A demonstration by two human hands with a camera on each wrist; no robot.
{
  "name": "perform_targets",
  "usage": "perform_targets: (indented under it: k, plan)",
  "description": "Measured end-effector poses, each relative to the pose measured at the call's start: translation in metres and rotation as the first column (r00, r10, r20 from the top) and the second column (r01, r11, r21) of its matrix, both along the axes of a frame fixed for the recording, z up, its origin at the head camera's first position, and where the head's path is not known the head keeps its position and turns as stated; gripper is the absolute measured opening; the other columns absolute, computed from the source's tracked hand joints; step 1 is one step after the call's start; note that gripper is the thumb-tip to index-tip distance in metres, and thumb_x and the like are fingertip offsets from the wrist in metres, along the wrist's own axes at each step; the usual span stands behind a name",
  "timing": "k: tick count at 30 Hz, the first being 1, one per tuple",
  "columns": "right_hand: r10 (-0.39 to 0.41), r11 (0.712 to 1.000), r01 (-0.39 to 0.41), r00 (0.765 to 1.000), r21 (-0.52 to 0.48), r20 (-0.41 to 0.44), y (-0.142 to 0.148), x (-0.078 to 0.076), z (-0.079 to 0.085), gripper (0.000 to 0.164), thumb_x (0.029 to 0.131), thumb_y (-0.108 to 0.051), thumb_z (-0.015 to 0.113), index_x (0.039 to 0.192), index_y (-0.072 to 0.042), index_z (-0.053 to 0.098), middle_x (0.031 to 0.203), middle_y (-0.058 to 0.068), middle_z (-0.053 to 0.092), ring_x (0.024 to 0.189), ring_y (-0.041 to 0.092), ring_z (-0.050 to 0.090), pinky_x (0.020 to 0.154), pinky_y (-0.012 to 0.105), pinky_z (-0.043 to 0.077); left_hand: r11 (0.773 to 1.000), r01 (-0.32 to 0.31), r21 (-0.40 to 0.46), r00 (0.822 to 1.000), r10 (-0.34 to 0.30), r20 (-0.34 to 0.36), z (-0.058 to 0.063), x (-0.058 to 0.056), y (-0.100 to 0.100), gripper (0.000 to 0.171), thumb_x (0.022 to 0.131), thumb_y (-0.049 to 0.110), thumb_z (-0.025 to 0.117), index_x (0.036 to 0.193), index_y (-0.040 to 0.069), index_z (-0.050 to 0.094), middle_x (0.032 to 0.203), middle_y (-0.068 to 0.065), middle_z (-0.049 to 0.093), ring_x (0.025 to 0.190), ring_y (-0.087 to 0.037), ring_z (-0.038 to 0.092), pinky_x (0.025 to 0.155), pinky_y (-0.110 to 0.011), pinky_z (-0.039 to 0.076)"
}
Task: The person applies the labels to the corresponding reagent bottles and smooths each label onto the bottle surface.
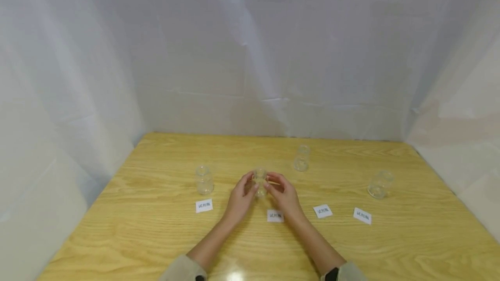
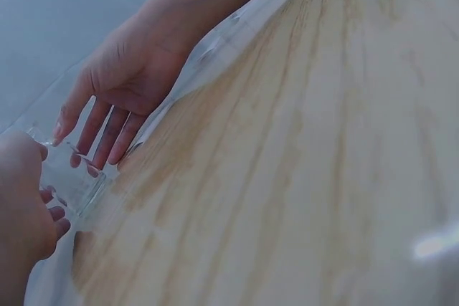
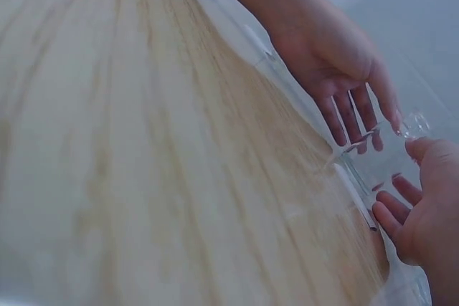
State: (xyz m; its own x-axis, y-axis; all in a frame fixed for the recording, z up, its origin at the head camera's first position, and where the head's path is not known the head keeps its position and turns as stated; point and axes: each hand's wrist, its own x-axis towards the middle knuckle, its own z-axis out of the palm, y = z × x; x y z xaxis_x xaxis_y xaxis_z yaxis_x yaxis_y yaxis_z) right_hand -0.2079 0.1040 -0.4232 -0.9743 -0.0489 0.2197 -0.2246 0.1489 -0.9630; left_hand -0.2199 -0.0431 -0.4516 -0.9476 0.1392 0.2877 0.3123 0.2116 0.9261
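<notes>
A small clear glass bottle [image 1: 260, 182] stands upright between my two hands near the middle of the wooden table [image 1: 156, 237]. My left hand [image 1: 240, 201] holds it from the left, thumb on the near side and fingers round the far side. From the right, my right hand [image 1: 288, 198] grips the same bottle in a mirrored way. The left wrist view shows the bottle's transparent wall [image 2: 68, 180] between both hands. In the right wrist view the fingers of both hands bend about the glass [image 3: 373, 159]. A white card [image 1: 275, 216] with handwriting lies just left of my right wrist.
Other clear glass bottles stand at the left [image 1: 205, 181], farther back [image 1: 301, 161] and at the right [image 1: 379, 185]. More handwritten white cards lie at the left [image 1: 204, 205], right of centre [image 1: 322, 211] and farther right [image 1: 362, 215]. White sheeting [image 1: 273, 55] surrounds the table's back and sides.
</notes>
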Motion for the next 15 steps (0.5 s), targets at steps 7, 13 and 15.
perform_targets:
  k: [7,13,15]
  plan:
    - [-0.012,0.997,0.008,0.999,-0.073,-0.047,0.02,-0.008,0.0,0.035,0.09,-0.005,0.058,0.123,0.005,0.051,0.121,0.024,0.052,0.107,0.035,0.052,0.087,0.033,0.045,0.989,-0.122,0.084,0.97,0.137,-0.199,0.019,0.009,0.008,0.042,0.09,0.004,0.056,0.128,-0.005,0.044,0.129,-0.019,0.047,0.118,-0.034,0.042,0.096,-0.046,0.035]
    - [-0.133,0.986,0.125,0.989,-0.112,-0.065,0.058,-0.021,0.011,0.034,0.091,-0.014,0.059,0.12,0.002,0.053,0.121,0.017,0.055,0.105,0.021,0.054,0.085,0.024,0.045,0.983,-0.055,0.177,0.891,0.128,-0.435,0.067,0.024,0.037,0.034,0.082,-0.013,0.057,0.116,-0.012,0.05,0.116,-0.023,0.053,0.11,-0.037,0.047,0.092,-0.048,0.038]
    - [-0.174,0.979,0.165,0.982,-0.121,-0.071,0.072,-0.026,0.015,0.033,0.091,-0.016,0.059,0.118,0.002,0.054,0.119,0.016,0.055,0.102,0.019,0.054,0.083,0.023,0.045,0.984,-0.016,0.179,0.878,0.1,-0.467,0.069,0.019,0.051,0.033,0.084,-0.011,0.057,0.116,-0.011,0.051,0.116,-0.022,0.053,0.109,-0.036,0.048,0.091,-0.047,0.039]
